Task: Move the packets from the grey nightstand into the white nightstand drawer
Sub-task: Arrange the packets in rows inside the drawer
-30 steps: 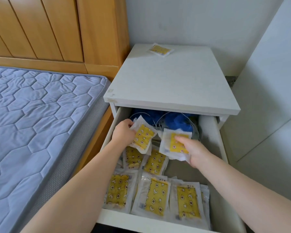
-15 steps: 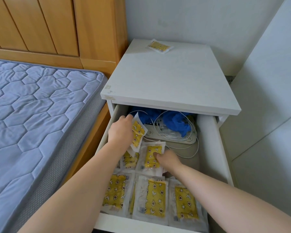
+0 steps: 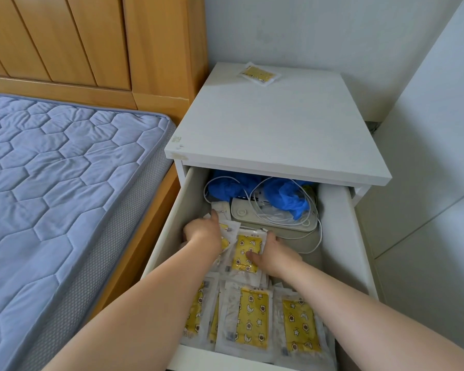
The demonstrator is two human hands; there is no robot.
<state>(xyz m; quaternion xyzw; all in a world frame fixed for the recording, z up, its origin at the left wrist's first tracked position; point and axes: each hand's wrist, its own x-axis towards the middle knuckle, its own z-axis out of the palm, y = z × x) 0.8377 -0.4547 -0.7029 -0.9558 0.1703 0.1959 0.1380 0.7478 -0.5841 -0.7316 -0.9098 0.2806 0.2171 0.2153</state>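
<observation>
The white nightstand's drawer is pulled open, and both my hands reach into it. My left hand holds a yellow-and-white packet low at the drawer's left side, mostly covering it. Just to its right, my right hand pinches another yellow packet, thumb on its face and fingers along its right edge. Several more packets lie in rows at the drawer's front. One packet sits on the nightstand top at the back. The grey nightstand is out of view.
At the back of the drawer lie crumpled blue material, a looped white cable and a flat white device. A bed with a blue quilted mattress and wooden headboard stands left. A white wall closes the right.
Both hands have moved down and together from the drawer's back toward its middle, lowering their packets onto those lying there. My view has shifted closer.
</observation>
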